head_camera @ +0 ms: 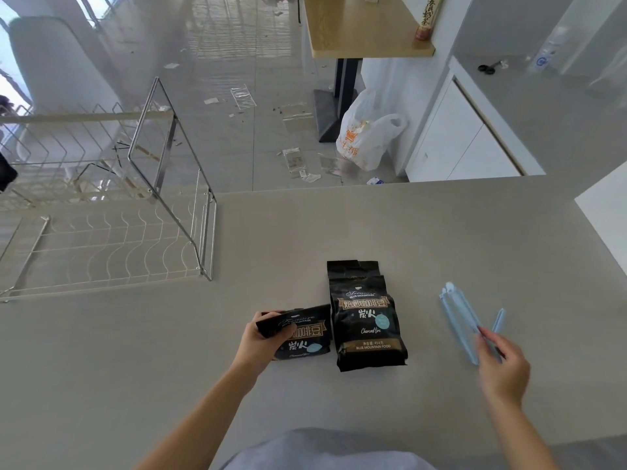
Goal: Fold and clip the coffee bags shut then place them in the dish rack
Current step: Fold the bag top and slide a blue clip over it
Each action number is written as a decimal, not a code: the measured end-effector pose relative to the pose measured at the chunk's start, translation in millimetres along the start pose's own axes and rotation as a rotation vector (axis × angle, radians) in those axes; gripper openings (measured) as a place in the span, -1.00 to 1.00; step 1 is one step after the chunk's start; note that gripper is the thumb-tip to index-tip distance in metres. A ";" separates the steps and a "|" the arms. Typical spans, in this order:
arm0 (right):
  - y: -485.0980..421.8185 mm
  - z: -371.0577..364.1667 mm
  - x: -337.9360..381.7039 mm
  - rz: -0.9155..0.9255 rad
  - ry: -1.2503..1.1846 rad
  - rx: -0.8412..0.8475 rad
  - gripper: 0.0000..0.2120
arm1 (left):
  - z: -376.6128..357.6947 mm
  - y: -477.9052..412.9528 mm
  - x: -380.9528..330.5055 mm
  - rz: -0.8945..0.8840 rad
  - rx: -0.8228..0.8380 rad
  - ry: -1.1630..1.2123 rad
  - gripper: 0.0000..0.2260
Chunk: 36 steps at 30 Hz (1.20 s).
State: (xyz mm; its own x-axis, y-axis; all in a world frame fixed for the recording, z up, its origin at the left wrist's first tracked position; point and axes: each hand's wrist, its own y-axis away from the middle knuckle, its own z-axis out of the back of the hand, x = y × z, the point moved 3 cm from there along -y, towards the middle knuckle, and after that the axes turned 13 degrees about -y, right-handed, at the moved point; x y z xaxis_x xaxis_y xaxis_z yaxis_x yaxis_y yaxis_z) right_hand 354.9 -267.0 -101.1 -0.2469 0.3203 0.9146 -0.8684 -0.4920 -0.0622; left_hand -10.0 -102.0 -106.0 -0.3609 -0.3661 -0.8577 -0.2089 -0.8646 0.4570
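**Folded bag pinned, clips under the other hand**

Grey countertop (339, 232) fills the near and middle ground, with both bare forearms reaching out over it from the bottom edge.

Nearest, the left hand (261, 340) is closed on the smaller coffee bag (305, 334): the thumb presses across the bag's folded-over top while the fingers wrap its left edge, so the bag lies flat under the grip with its printed face up. Just right of that grip, touching or nearly touching the held bag, a second coffee bag (368, 320) lies flat and unheld, its top still unfolded and pointing away from the person.

Well to the right of both bags, the right hand (502, 364) is over the near ends of the pale blue bag clips (461, 320). Its fingers are loosely curled and the fingertips meet the long clips, but motion blur hides whether they have actually closed on one; I cannot tell. A shorter clip piece (498, 320) lies just beyond the fingertips, to their right.

Farther off and up to the left of the left hand's grip, the wire dish rack (101, 245) sits on the counter, apart from the bags.

Beyond the counter edge lies a tiled floor (237, 79) scattered with scraps, a white plastic bag (366, 137) beside a wooden table (366, 25).
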 end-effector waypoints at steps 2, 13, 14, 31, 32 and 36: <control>-2.4 -14.6 24.6 0.071 -0.100 0.085 -0.82 | 0.0 -0.4 -0.4 -0.001 0.003 -0.009 -0.90; 65.0 -127.6 110.1 0.372 -0.052 0.877 -0.82 | 0.9 -1.3 -0.8 0.014 -0.027 0.031 -0.84; 68.4 -132.6 111.6 0.401 -0.031 0.887 -0.83 | 0.8 -1.5 -0.3 0.025 -0.032 0.030 -0.83; 86.3 -166.7 125.0 0.298 -0.030 0.986 -0.60 | 12.3 7.1 -2.1 -0.121 0.146 -0.057 -0.77; 86.1 -167.3 126.2 0.275 -0.044 0.989 -0.58 | 12.2 7.1 -1.3 -0.120 0.143 -0.050 -0.77; 78.6 -165.2 132.7 0.237 -0.099 0.992 -0.53 | 10.9 7.3 -0.9 -0.105 0.163 -0.007 -0.77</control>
State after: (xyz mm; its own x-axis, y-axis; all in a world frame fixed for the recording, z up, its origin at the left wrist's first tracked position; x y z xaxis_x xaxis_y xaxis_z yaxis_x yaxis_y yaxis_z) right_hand 182.8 -129.5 -50.7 -0.2905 0.0821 0.9534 -0.0444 -0.9964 0.0723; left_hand -21.1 -104.3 -99.3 -0.3359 -0.2737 -0.9012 -0.3900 -0.8305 0.3976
